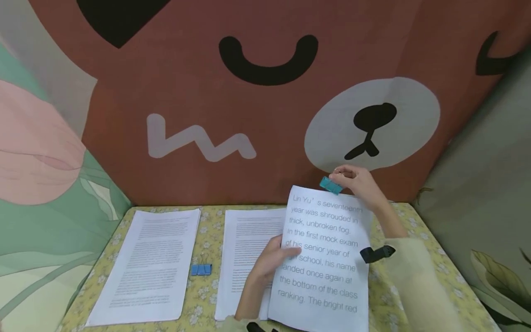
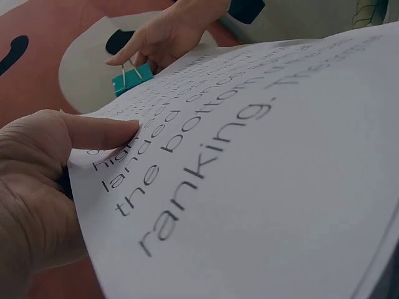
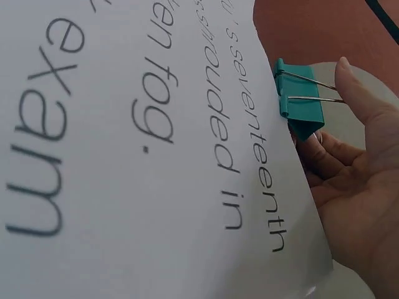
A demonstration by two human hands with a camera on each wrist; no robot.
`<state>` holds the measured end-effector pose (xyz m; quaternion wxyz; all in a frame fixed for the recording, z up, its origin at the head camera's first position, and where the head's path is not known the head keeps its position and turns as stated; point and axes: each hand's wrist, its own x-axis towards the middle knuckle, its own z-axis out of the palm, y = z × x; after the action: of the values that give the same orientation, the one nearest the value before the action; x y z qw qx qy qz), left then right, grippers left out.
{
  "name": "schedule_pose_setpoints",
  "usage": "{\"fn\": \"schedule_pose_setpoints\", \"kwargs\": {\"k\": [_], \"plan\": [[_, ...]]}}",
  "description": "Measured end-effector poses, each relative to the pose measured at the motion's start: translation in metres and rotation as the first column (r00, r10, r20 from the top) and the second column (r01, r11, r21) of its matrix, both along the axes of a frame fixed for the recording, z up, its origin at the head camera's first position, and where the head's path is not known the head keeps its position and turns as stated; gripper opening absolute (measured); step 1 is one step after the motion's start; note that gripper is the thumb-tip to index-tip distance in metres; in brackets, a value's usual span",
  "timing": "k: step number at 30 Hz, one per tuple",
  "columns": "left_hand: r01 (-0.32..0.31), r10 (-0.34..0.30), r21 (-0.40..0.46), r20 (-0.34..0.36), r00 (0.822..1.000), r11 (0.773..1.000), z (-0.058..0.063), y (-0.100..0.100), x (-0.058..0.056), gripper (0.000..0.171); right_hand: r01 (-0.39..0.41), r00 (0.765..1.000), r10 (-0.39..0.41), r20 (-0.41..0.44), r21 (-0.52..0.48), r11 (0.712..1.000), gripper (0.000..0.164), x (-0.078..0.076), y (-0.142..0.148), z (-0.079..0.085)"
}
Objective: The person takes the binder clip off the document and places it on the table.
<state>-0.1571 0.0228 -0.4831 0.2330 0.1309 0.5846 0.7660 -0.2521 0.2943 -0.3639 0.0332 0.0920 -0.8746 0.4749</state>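
A sheaf of white paper (image 1: 319,286) with large print is held up, tilted, by my left hand (image 1: 268,262). In the left wrist view the thumb (image 2: 103,131) lies over the printed face and the other fingers are hidden behind the paper. At the sheaf's top edge, my right hand (image 1: 362,184) pinches a teal binder clip (image 1: 330,185) by its wire handles. The right wrist view shows the clip's body (image 3: 304,99) right at the paper edge, the thumb on the handle ends and the fingers underneath.
Beneath is a table with a yellow floral cloth (image 1: 203,304). A stack of printed sheets (image 1: 145,267) lies at the left; another stack (image 1: 244,240) is partly covered by the held sheaf and left arm. Between them sits a blue binder clip (image 1: 201,269). A brown cartoon backdrop (image 1: 186,92) rises behind.
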Motion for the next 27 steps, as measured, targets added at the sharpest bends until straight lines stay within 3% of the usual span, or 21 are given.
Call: {"fn": "schedule_pose_setpoints", "kwargs": {"k": [7, 11, 15, 21, 27], "plan": [[0.001, 0.0, -0.029, 0.036, 0.999, 1.0, 0.0, 0.024, 0.009, 0.038, 0.097, 0.992, -0.101, -0.071, -0.062, 0.993, 0.044, 0.014, 0.019, 0.009], [-0.043, 0.046, -0.054, 0.045, 0.998, 0.998, 0.002, 0.049, 0.014, 0.042, 0.15, 0.985, -0.156, -0.077, -0.075, 0.986, 0.046, 0.025, 0.038, 0.016], [-0.11, 0.115, -0.113, 0.035, 0.993, 0.988, 0.003, 0.08, 0.018, 0.047, 0.173, 0.984, -0.174, -0.042, -0.029, 0.984, 0.053, 0.038, 0.059, 0.016], [-0.182, 0.187, -0.106, 0.038, 0.982, 0.978, -0.003, 0.116, 0.022, 0.048, 0.181, 0.983, -0.182, 0.034, 0.032, 0.983, 0.067, 0.058, 0.086, 0.002], [-0.24, 0.246, -0.118, 0.043, 0.968, 0.964, -0.014, 0.13, 0.021, 0.046, 0.176, 0.982, -0.175, 0.069, -0.006, 0.984, 0.05, 0.08, 0.115, -0.023]]}}
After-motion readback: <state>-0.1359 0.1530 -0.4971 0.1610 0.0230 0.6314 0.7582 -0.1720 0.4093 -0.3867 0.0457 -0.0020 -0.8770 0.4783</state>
